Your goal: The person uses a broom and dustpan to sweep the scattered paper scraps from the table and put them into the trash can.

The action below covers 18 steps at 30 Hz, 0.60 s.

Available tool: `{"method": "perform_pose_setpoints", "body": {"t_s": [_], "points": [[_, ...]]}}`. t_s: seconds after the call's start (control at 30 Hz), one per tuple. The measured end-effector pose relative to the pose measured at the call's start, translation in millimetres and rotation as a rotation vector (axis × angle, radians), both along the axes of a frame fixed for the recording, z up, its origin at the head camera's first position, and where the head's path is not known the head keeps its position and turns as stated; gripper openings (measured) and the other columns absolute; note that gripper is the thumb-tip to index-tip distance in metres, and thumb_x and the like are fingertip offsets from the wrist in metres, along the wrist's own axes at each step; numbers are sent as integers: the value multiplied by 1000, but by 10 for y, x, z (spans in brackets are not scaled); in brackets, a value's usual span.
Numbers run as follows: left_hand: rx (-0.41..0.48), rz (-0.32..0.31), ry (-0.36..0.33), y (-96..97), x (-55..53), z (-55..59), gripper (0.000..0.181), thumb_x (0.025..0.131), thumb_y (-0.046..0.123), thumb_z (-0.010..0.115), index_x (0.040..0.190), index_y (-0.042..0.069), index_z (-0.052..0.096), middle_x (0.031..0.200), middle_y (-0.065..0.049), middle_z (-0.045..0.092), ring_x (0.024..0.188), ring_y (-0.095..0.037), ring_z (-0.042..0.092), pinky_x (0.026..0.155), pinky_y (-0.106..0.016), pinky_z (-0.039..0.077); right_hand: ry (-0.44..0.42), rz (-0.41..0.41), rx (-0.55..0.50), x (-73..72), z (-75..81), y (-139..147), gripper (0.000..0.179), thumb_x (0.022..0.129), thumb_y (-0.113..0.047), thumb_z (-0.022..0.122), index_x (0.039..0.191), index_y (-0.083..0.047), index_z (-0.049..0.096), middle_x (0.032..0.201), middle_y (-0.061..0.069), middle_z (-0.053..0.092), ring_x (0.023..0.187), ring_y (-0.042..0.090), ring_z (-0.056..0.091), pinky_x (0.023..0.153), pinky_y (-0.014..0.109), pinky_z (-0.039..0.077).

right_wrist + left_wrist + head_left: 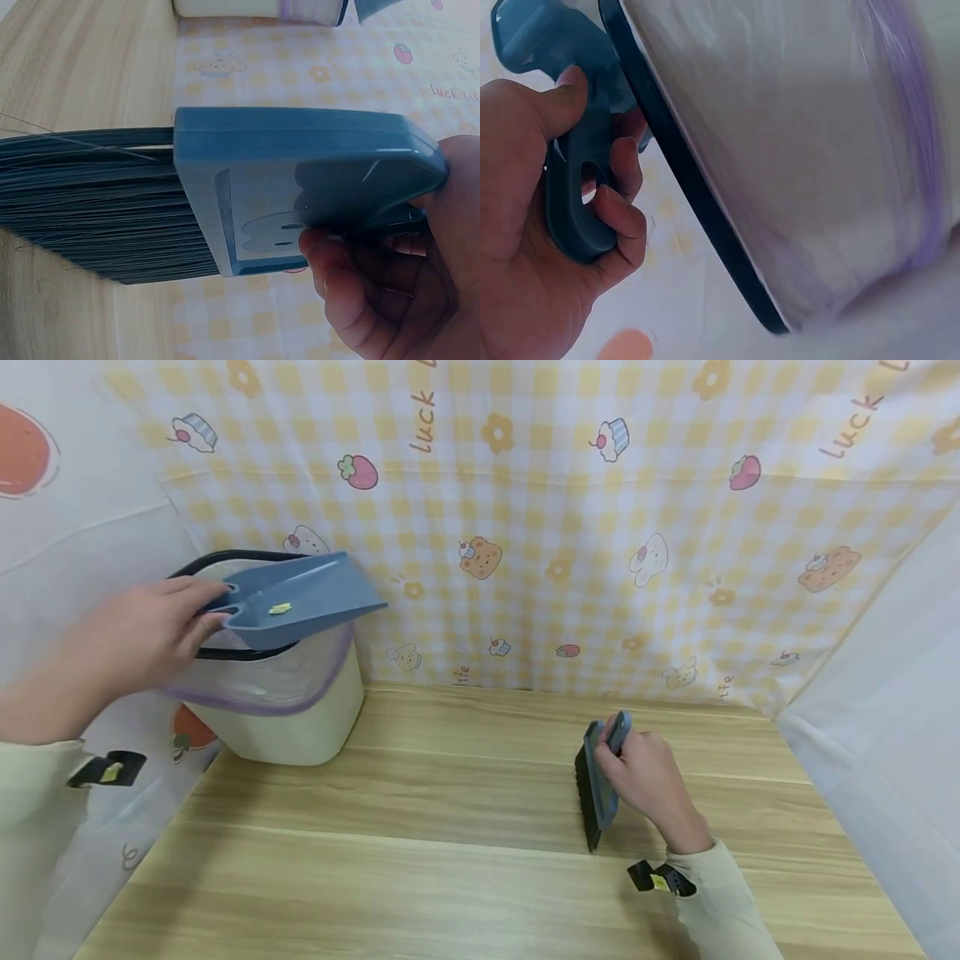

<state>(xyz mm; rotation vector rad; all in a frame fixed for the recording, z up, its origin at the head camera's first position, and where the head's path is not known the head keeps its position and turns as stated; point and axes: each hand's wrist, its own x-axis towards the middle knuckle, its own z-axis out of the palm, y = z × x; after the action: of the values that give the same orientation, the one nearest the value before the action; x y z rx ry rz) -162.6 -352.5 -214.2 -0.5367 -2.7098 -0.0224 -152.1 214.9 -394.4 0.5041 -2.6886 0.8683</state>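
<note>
A blue dustpan (307,589) is held over the trash bin (315,727) at the left, its handle gripped by my left hand (146,631). Small pale yellow scraps (281,608) lie in the pan near its handle. The left wrist view shows fingers curled round the dustpan handle (577,187), beside the bin's dark rim (690,180). Over at the right, my right hand (648,777) grips a blue hand brush (602,777) with black bristles (97,202). The brush stands on edge at the wooden table; whether its bristles touch the surface I cannot tell.
The cream bin has a clear liner with a purple band (300,706) folded over its rim. A wooden table (450,843) spreads in front. Behind it hangs a yellow checked curtain (525,527), with white cloth (885,693) at the right side.
</note>
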Motion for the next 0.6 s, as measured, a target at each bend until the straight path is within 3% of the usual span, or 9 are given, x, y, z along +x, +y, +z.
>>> {"method": "perform_pose_setpoints", "body": {"t_s": [0.1,0.23,0.37,0.6], "points": [[-3,78,-35,-93,5,3,38,105,1,68,136,-18,57,110,-37,64,85,-47,61,82,-70,54,6,0,3,-4,-3,8,17,104,-5,53,91,-14,56,55,-11,34,45,5,26,46,26,31],[-17,170,-63,-195,45,1,40,107,2,64,137,-22,54,115,-43,60,91,-53,60,89,-74,52,15,6,4,-6,2,8,18,105,-4,52,90,-14,55,55,-11,32,45,5,24,47,26,31],[-7,220,-39,-258,92,-10,39,106,0,66,133,-24,53,120,-47,57,99,-61,59,95,-78,49,11,5,5,-4,6,10,20,106,-4,51,89,-14,53,56,-11,31,46,5,23,47,26,30],[-10,326,-2,-343,179,-26,35,108,0,62,126,-25,47,112,-46,51,93,-59,54,90,-74,51,4,-4,13,-8,4,24,19,105,-4,52,89,-14,54,56,-11,32,46,6,25,48,27,31]]}}
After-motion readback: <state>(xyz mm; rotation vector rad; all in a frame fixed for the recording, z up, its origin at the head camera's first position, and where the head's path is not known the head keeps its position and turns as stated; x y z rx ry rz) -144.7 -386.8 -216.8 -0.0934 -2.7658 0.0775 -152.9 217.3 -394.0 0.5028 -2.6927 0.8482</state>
